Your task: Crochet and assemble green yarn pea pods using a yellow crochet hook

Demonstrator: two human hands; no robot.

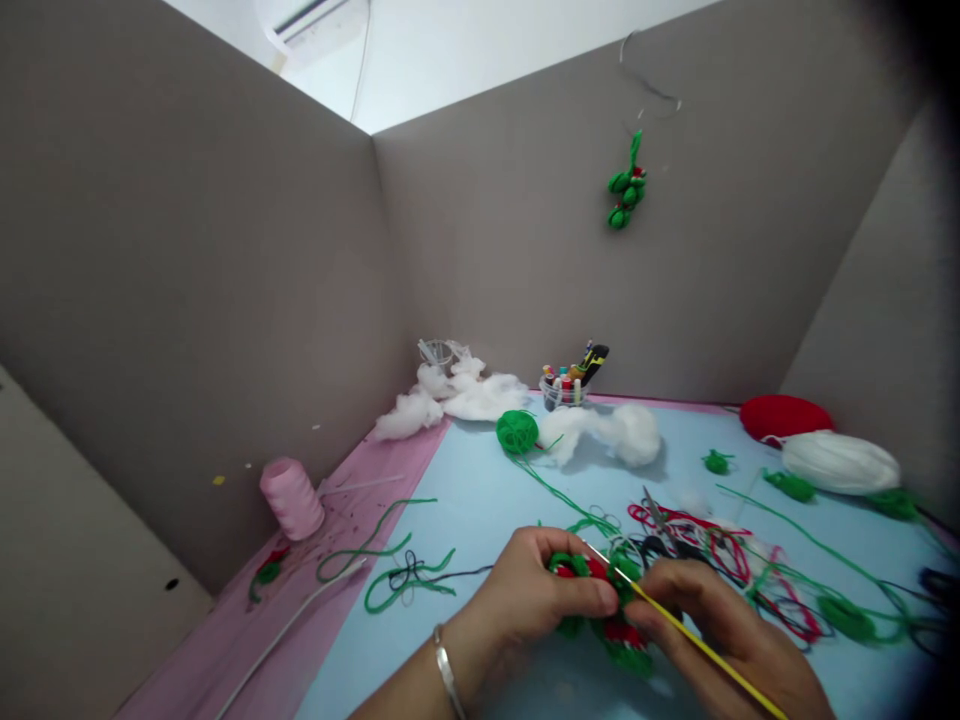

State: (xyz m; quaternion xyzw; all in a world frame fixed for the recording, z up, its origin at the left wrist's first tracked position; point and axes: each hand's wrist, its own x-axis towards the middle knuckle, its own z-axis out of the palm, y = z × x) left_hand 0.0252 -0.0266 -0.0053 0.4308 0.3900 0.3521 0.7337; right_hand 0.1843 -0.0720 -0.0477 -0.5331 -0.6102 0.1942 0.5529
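A green and red crochet piece (622, 635) is pinched between the thumb and fingers of my left hand (536, 585), which wears a silver bangle at the wrist. My right hand (720, 625) grips a crochet hook with a yellow handle (694, 640). The hook's metal tip lies against the top of the piece, close to my left fingertips. Green yarn runs back from the piece to a green ball (517, 432) on the blue table cover. Fingers hide part of the piece.
Scissors (654, 508) lie among tangled red, green and black yarn at the right. White stuffing (487, 397), a pen holder (564, 390), a pink thread cone (292, 500), and red and white yarn (840, 462) stand farther out. A green ornament (626, 195) hangs on the grey partition.
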